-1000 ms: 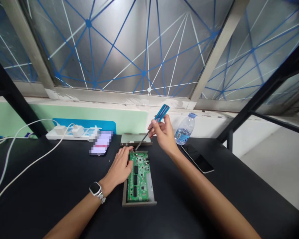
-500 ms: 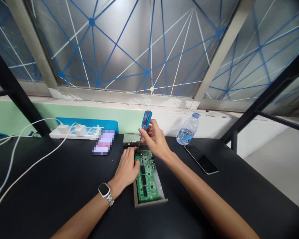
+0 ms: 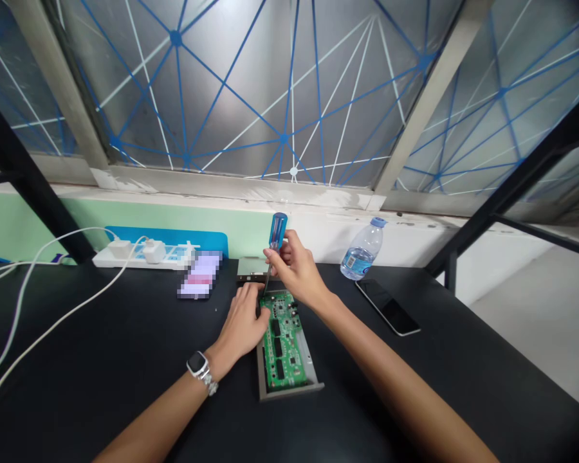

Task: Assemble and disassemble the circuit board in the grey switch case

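A green circuit board [image 3: 287, 357] lies in a shallow metal case [image 3: 294, 393] on the black table. My right hand [image 3: 296, 267] grips a screwdriver [image 3: 278, 230] by its translucent blue handle. The shaft points down, slightly tilted, to the board's far left corner, where my left fingers partly hide the tip. Along the case's left edge, my left hand [image 3: 246, 318] holds it with the thumb on the board's side and the fingers toward the far corner. Behind the board sits a flat grey metal part [image 3: 251, 267], partly covered by my right hand.
A water bottle [image 3: 361, 251] and a dark-screened phone [image 3: 387, 307] are on the right. Left of the board lie a pixelated phone [image 3: 200, 275] and a white power strip [image 3: 139, 258] with cables. The wall and window stand directly behind.
The screwdriver handle has shifted slightly left and stands a little more upright in my right hand. My left hand stays at the case edge.
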Action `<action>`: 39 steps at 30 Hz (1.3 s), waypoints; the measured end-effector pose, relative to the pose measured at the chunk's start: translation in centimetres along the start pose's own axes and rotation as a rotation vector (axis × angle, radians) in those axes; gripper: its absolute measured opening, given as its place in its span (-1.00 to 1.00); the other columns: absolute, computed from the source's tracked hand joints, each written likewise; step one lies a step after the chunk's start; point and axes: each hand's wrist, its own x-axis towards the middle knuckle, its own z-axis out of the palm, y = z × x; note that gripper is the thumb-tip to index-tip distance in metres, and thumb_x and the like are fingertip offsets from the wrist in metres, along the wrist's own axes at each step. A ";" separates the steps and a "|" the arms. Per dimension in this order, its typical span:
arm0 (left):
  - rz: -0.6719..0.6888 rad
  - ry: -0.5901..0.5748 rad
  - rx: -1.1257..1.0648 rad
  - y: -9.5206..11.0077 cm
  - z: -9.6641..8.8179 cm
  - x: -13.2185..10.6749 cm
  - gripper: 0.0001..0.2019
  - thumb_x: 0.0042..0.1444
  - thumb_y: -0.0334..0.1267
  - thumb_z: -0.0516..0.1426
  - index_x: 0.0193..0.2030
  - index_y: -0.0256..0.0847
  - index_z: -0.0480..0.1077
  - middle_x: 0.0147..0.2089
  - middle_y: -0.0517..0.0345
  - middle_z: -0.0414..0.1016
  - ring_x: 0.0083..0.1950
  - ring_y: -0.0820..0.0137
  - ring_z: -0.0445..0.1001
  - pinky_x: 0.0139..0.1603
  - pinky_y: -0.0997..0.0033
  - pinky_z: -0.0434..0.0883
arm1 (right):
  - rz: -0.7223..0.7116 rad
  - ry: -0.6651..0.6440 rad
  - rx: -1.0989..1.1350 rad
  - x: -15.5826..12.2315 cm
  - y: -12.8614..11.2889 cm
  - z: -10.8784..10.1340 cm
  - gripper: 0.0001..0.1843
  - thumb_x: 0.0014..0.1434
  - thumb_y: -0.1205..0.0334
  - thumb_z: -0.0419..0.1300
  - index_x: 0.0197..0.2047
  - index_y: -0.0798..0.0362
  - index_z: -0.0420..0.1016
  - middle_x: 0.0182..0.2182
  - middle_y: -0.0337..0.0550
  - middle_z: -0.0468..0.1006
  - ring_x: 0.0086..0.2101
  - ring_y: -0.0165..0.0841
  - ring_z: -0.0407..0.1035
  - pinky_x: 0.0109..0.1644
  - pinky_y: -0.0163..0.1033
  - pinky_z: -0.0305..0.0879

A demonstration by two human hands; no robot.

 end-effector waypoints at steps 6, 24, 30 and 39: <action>0.034 0.102 -0.259 0.2 -1.5 1.9 -0.82 0.20 -0.24 0.15 -0.06 -0.15 0.37 -0.07 0.08 0.50 -0.03 0.26 0.50 0.00 0.26 0.43 | -0.013 -0.016 -0.033 0.6 -0.1 0.4 -0.77 0.30 0.01 0.11 -0.17 -0.06 0.15 -0.52 -0.38 0.27 -0.53 -0.40 0.34 -0.43 -0.32 0.26; -0.003 0.017 -0.467 -0.3 -1.6 3.7 -0.71 0.26 -0.12 0.10 -0.28 -0.27 0.57 -0.34 0.09 0.64 -0.25 0.23 0.58 -0.23 0.40 0.43 | 0.193 -0.166 0.171 0.7 1.3 0.0 -0.68 0.16 0.02 0.27 -0.15 0.02 0.33 -0.31 -0.22 0.46 -0.47 -0.42 0.44 -0.48 -0.32 0.43; 0.061 0.006 -0.371 -0.6 -1.0 3.6 -0.72 0.30 -0.19 0.03 -0.33 -0.27 0.47 -0.43 0.19 0.52 -0.44 0.41 0.43 -0.39 0.51 0.32 | 0.273 -0.313 0.287 0.8 1.9 -1.1 -0.69 0.19 0.14 0.24 -0.07 0.17 0.49 -0.19 -0.04 0.57 -0.42 -0.45 0.46 -0.44 -0.36 0.45; 0.024 0.107 -0.497 0.1 -0.9 3.3 -0.78 0.16 -0.18 0.21 -0.09 -0.20 0.42 -0.13 0.07 0.59 -0.09 0.28 0.58 -0.01 0.36 0.45 | 0.249 -0.198 0.185 0.3 2.0 -0.3 -0.75 0.14 0.13 0.28 -0.23 0.15 0.53 -0.46 -0.15 0.58 -0.48 -0.34 0.51 -0.41 -0.27 0.46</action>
